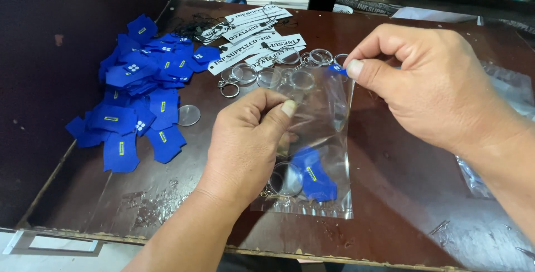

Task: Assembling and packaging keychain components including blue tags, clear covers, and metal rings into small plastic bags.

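Holding a clear plastic bag [326, 138] flat over the dark wooden table [401, 194], head view: left hand [248, 144] pinches the bag's near top corner between thumb and forefinger; right hand [429, 85] pinches the far top edge together with a small blue scrap [337, 70]. Both hands closed in a fingertip pinch, none spread.

Inside the bag, at its sealed bottom: one blue felt shirt-shaped cutout [315, 176] and a clear round keyring disc [286, 180].

Judgement on handling: film is thin, limp, slick and very light; it will sag and cling, so grip at the open edge, one corner per hand. Contents light, disc hard and smooth, felt soft and matt.

Around: pile of blue felt cutouts [139, 91] to the left, a row of clear keyrings [278, 71], white printed card tags [251, 35], a loose clear disc [188, 115], more crumpled plastic [510, 96] at right
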